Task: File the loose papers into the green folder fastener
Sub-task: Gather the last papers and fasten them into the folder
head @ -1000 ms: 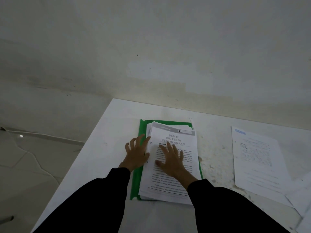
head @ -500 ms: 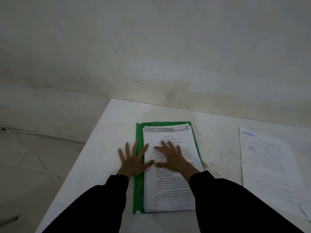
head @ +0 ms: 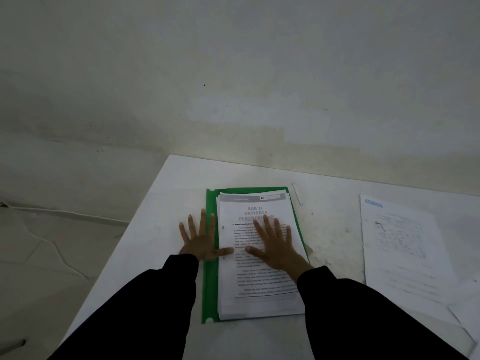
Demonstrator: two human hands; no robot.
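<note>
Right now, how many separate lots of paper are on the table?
2. One stack lies on the green folder; loose sheets lie apart on the right of the table, overlapping, so more may be hidden or out of frame.

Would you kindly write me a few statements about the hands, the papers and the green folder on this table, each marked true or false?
1. The right hand lies flat, fingers straight, on the stack of printed white papers. True.
2. The stack lies on the green plastic folder. True.
3. The left hand grips a pen. False: it holds nothing and rests flat, fingers spread, over the white table and the folder's left edge.
4. The separate printed white sheet lies left of the folder. False: it lies to the right of it, on the table.
</note>
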